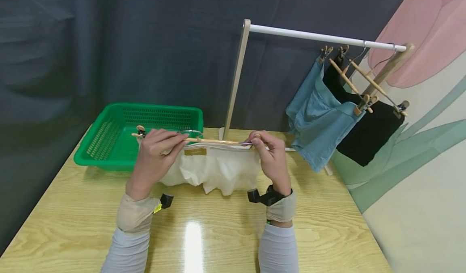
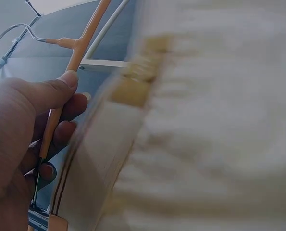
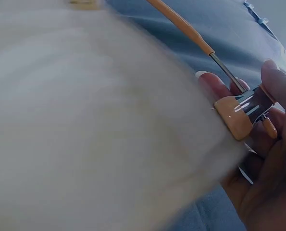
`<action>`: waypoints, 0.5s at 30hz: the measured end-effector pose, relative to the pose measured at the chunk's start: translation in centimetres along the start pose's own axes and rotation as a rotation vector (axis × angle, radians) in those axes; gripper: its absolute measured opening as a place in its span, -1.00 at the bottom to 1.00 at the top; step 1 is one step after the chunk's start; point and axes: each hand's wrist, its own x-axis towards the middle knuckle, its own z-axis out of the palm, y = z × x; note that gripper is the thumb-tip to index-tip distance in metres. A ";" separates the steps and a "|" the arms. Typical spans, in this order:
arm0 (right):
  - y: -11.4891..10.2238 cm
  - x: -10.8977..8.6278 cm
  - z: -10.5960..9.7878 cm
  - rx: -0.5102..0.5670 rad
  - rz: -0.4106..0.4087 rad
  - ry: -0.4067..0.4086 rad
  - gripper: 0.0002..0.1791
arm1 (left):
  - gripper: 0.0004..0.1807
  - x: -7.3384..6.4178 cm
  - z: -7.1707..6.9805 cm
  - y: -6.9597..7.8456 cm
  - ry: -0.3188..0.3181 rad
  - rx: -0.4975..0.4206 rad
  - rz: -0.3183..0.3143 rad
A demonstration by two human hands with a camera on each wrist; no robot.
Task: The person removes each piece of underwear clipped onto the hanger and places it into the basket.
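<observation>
A wooden clip hanger is held level above the table. My left hand grips its bar left of the metal hook, thumb on one side and fingers curled behind, as the left wrist view shows. At the other end, my right hand pinches the wood-tipped clip between thumb and fingers. A white garment with a gathered waistband and a tan label hangs below the bar. Its waistband edge sits at the right clip; in the left wrist view it also meets the left clip.
A green plastic basket stands at the back left of the wooden table. Behind on the right is a rack with a white rail. Blue shorts and a black garment hang there on clip hangers.
</observation>
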 end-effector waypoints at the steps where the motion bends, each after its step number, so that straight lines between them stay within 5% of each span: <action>1: 0.0 0.0 0.0 -0.003 0.000 0.000 -0.58 | -0.76 0.0 -0.1 0.0 -0.001 0.003 -0.001; 10: 0.3 0.2 0.4 0.005 0.017 -0.021 -0.43 | -0.75 -0.2 0.0 -0.3 0.001 -0.019 -0.032; 15: 0.3 0.3 0.7 0.020 0.041 -0.045 -0.50 | -0.78 -0.1 0.1 -0.3 -0.007 -0.008 -0.028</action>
